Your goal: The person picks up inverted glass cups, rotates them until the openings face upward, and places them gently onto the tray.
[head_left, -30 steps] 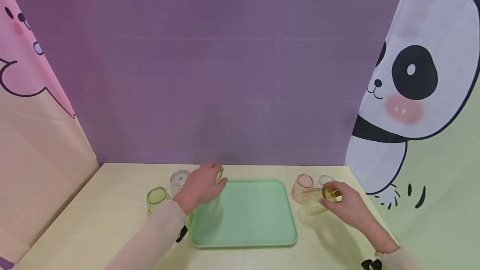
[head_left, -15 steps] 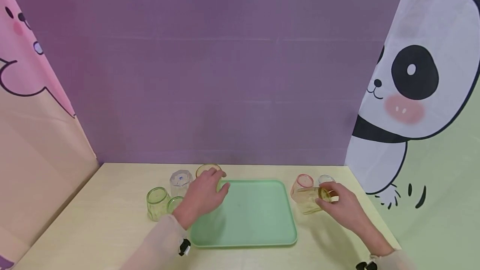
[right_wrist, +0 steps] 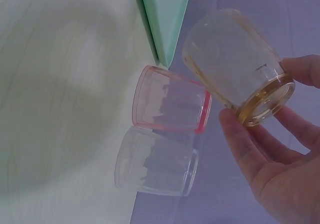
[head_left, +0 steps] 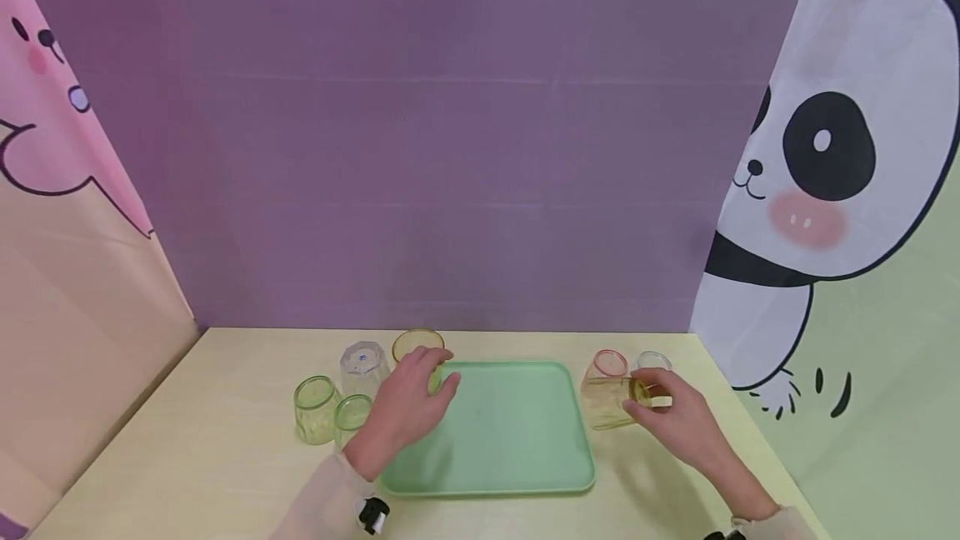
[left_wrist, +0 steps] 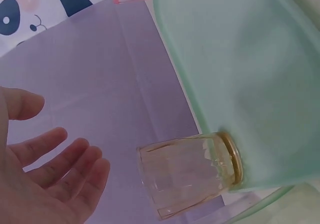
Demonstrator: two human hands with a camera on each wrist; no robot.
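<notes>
My right hand [head_left: 681, 417] pinches a yellow-tinted glass [head_left: 606, 403] by its thick base, between thumb and fingertips. The glass is tipped on its side, mouth toward the tray; the right wrist view shows it in the air. Just beyond it are a pink-rimmed glass [right_wrist: 171, 99] and a clear glass [right_wrist: 156, 162], standing side by side. My left hand [head_left: 408, 400] hovers over the left edge of the green tray [head_left: 495, 432], fingers loosely bent and holding nothing. Another amber glass [left_wrist: 182, 176] stands at the tray's back left corner, apart from those fingers in the left wrist view.
Left of the tray stand a green glass [head_left: 315, 413], a second green glass [head_left: 352, 413] partly hidden by my left wrist, and a faceted lavender glass [head_left: 363, 369]. A purple backdrop [head_left: 450, 148] rises behind the table [head_left: 187, 448].
My left hand has drawn back toward me, uncovering the amber glass's rim and one green glass. My right hand has shifted slightly left with the tipped glass.
</notes>
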